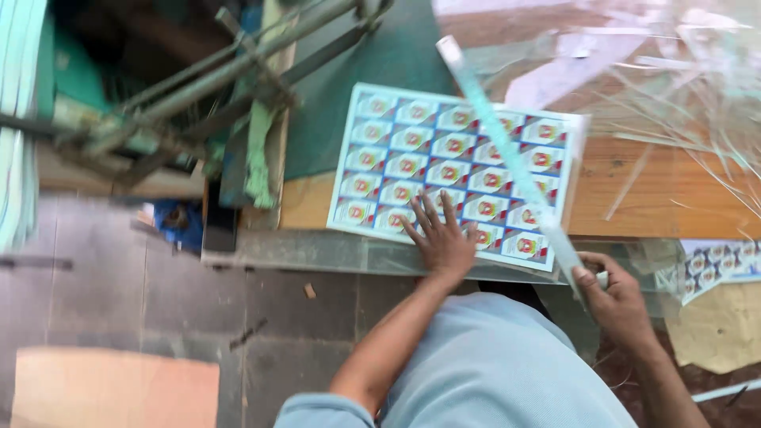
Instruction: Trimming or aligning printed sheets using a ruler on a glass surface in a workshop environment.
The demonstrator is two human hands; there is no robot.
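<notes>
A printed sheet [444,150] with rows of small blue, white and red labels lies flat on a wooden worktable [674,198]. My left hand [440,238] presses flat on the sheet's near edge, fingers spread. My right hand [618,297] grips the near end of a long, pale, clear strip shaped like a ruler [507,150]. The strip lies diagonally across the right side of the sheet, its far end reaching past the sheet's top edge.
Thin clear offcuts and plastic film [682,71] litter the table's far right. A green metal frame [214,79] stands at the left over a dark green mat [380,63]. More printed labels [713,265] and brown paper [717,329] lie near right. Grey tile floor [158,301] below.
</notes>
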